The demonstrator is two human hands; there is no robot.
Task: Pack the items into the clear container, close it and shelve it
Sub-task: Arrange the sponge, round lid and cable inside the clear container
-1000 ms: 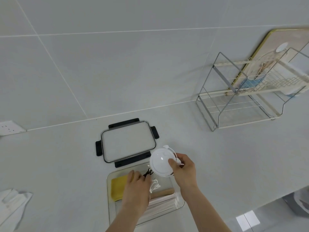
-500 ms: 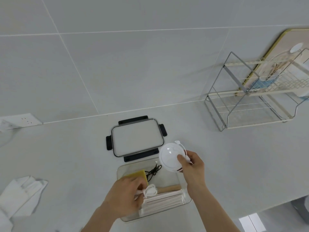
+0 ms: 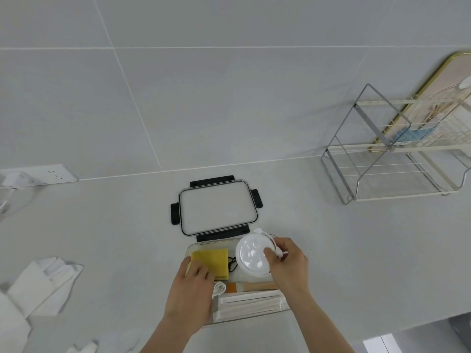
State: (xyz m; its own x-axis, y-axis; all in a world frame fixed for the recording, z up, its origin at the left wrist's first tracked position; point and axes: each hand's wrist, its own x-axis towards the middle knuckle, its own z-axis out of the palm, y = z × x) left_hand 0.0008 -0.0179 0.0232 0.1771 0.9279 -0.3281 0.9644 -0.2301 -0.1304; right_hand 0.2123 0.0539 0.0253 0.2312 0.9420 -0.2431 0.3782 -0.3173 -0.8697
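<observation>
The clear container [image 3: 257, 317] lies open on the counter in front of me. Inside it are a yellow sponge [image 3: 212, 258], a black cord [image 3: 231, 264], a coiled white cord [image 3: 219, 288], a brown stick [image 3: 254, 286] and white wrapped sticks [image 3: 251, 303]. My right hand [image 3: 286, 263] holds a round white lid-like disc [image 3: 251, 256] over the container's right part. My left hand [image 3: 190, 294] rests flat in the container's left side, fingers on the sponge's near edge. The container's lid [image 3: 218, 207], with black latches, lies flat just behind the container.
A wire shelf rack [image 3: 397, 159] stands at the back right, with a framed board [image 3: 433, 98] leaning behind it. White folded cloth or paper [image 3: 40, 284] lies at the left. A wall socket [image 3: 48, 173] is at the far left. The counter's edge drops off at lower right.
My left hand shifted left inside the container, from the white cord to the sponge, which now lies uncovered. My right hand lowered the white disc slightly toward the container.
</observation>
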